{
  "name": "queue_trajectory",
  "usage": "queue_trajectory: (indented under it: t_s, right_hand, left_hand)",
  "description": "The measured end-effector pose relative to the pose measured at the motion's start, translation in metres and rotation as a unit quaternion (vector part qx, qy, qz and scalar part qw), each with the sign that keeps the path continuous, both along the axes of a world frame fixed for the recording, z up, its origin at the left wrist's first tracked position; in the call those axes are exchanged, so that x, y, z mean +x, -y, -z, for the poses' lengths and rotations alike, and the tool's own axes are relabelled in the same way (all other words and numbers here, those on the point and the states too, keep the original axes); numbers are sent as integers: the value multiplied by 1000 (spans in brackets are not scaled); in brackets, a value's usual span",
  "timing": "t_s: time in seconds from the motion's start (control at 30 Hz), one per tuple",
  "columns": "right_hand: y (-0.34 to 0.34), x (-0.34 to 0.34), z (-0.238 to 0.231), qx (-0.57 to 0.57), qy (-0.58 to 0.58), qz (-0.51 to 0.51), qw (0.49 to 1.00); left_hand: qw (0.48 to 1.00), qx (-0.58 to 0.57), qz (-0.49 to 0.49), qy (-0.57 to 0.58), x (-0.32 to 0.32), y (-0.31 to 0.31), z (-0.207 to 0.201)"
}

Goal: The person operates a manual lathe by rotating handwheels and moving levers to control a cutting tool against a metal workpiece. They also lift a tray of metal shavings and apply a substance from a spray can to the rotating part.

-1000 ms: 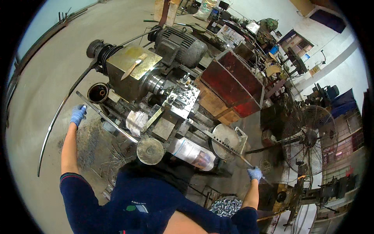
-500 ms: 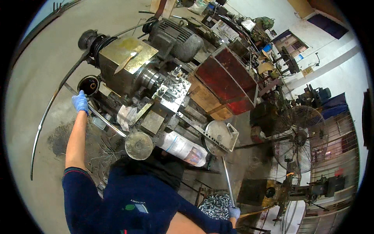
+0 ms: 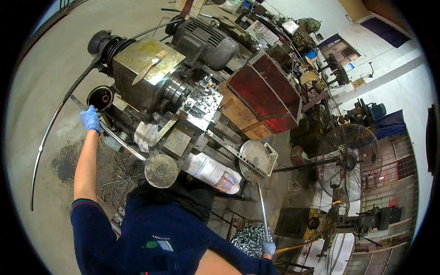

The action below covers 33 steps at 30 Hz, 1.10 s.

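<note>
My left hand (image 3: 90, 119), in a blue glove, is closed round a long metal lever (image 3: 123, 143) at the left of the machine. That lever slants down to a round metal disc (image 3: 161, 171) close to my body. Far out at the lower right, my right hand (image 3: 268, 248), gloved too, grips the end of a second metal lever (image 3: 262, 208). This one runs up to a larger round plate (image 3: 253, 161). Between the levers lies the machine's bright metal slide (image 3: 204, 107), strewn with dark chips, facing a shiny spindle chuck (image 3: 176, 90).
A bucket of small metal parts (image 3: 249, 239) stands beside my right hand. Behind the slide is a red-and-wood panel (image 3: 263, 94). A printed white sheet (image 3: 213, 173) covers part of the near side. A large fan (image 3: 349, 162) stands right; a hose (image 3: 43, 144) curves at left.
The whole view has shifted slightly to the left. My right hand and its lever have moved a little to the left; both hands keep their grip.
</note>
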State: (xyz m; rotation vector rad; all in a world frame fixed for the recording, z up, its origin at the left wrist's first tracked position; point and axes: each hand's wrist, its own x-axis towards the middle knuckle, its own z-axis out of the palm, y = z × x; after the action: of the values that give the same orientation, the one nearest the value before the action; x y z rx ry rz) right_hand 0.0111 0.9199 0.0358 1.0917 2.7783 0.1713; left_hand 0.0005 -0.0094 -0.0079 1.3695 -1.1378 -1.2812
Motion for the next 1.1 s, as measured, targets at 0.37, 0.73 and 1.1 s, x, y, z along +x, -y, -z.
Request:
queue_trajectory:
  t_s: [0.37, 0.73, 1.1]
  right_hand:
    - [12, 3, -5, 2, 4, 38, 999]
    - [-4, 9, 8, -2, -2, -16, 1000]
    - [8, 9, 1, 12, 38, 45, 998]
  left_hand:
    - [1000, -7, -4, -18, 1, 15, 19]
    - [1000, -10, -8, -8, -1, 0, -2]
    - [1000, -8, -2, -16, -1, -3, -7]
